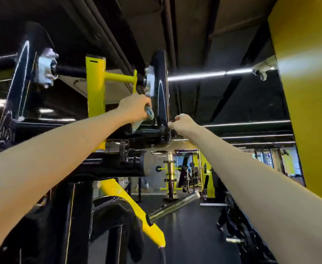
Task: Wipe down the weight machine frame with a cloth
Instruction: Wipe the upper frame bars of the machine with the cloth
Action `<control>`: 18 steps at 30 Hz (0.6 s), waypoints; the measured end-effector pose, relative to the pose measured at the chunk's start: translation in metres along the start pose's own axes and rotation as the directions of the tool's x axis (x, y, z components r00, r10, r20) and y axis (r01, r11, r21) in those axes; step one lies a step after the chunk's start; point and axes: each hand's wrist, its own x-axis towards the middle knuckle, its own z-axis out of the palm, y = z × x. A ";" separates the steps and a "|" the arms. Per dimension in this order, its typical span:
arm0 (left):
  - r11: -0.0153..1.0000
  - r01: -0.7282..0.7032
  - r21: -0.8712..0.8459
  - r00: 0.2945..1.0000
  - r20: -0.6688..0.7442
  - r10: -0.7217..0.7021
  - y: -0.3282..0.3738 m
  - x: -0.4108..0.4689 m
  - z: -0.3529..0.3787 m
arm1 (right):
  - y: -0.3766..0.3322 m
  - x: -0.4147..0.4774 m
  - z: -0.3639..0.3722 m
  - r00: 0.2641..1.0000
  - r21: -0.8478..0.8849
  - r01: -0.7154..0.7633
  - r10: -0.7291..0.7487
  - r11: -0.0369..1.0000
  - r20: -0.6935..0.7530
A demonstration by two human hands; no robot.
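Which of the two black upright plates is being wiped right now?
The black plate in mid-picture: the left hand holds the cloth against its lower part. The other black plate stands off at the picture's left edge, no hand near it.

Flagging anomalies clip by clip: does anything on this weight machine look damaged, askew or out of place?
Nothing stands out. The left hand grips the cloth at the black frame upright, the right hand is at its edge, and the yellow bracket looks intact; blur hides fine detail.
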 end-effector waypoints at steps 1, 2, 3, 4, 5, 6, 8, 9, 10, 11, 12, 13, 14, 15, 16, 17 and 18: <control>1.000 -0.006 -0.006 0.999 0.051 0.006 0.003 0.003 0.006 | 0.002 0.005 0.002 1.000 0.012 0.015 -0.015 1.000 0.008; 1.000 -0.010 -0.030 0.996 0.090 0.013 0.005 0.005 0.011 | 0.003 0.008 0.003 0.999 0.005 0.042 -0.042 0.999 0.007; 0.998 -0.013 -0.056 0.993 0.119 0.019 0.007 0.005 0.013 | 0.004 0.010 0.004 0.998 0.006 0.062 -0.062 0.998 0.003; 0.997 -0.017 -0.074 0.990 0.139 0.027 0.008 0.005 0.014 | 0.004 0.013 0.005 0.997 0.020 0.073 -0.073 0.997 -0.004; 0.996 -0.026 -0.084 0.987 0.157 0.039 0.007 0.003 0.013 | 0.004 0.017 0.005 0.997 0.038 0.078 -0.078 0.996 -0.004; 0.995 -0.043 -0.094 0.983 0.175 0.059 0.006 0.001 0.013 | 0.004 0.022 0.007 0.997 0.053 0.081 -0.081 0.995 -0.002; 0.990 -0.104 -0.093 0.976 0.183 0.120 0.002 -0.001 0.014 | 0.000 0.030 0.010 0.996 0.061 0.079 -0.077 0.995 -0.034; 0.988 -0.139 -0.069 0.973 0.175 0.149 0.001 0.000 0.015 | -0.002 0.032 0.010 0.996 0.069 0.083 -0.080 0.994 -0.048; 0.986 -0.162 -0.038 0.971 0.173 0.166 0.000 0.004 0.018 | -0.001 0.035 0.011 0.995 0.082 0.092 -0.088 0.992 -0.047; 0.984 -0.176 -0.007 0.969 0.174 0.175 -0.001 0.009 0.022 | -0.001 0.036 0.011 0.994 0.094 0.098 -0.093 0.991 -0.054; 0.985 -0.171 0.015 0.970 0.177 0.166 -0.001 0.015 0.026 | -0.001 0.036 0.012 0.994 0.096 0.096 -0.090 0.991 -0.062; 0.987 -0.154 0.034 0.972 0.185 0.145 -0.001 0.020 0.029 | 0.000 0.034 0.012 0.994 0.087 0.086 -0.080 0.992 -0.074; 0.989 -0.138 0.052 0.972 0.198 0.125 -0.001 0.023 0.030 | 0.002 0.034 0.014 0.994 0.071 0.073 -0.067 0.995 -0.085; 0.989 -0.133 0.065 0.971 0.209 0.117 -0.001 0.025 0.031 | 0.004 0.034 0.015 0.995 0.063 0.055 -0.049 0.996 -0.089; 0.987 -0.144 0.070 0.969 0.214 0.126 -0.002 0.026 0.030 | 0.005 0.037 0.017 0.995 0.066 0.042 -0.035 0.997 -0.094; 0.984 -0.163 0.071 0.965 0.217 0.144 -0.002 0.025 0.028 | 0.005 0.039 0.019 0.995 0.081 0.030 -0.022 0.996 -0.097; 0.979 -0.187 0.076 0.962 0.217 0.167 -0.002 0.023 0.027 | 0.006 0.041 0.020 0.995 0.099 0.024 -0.014 0.995 -0.098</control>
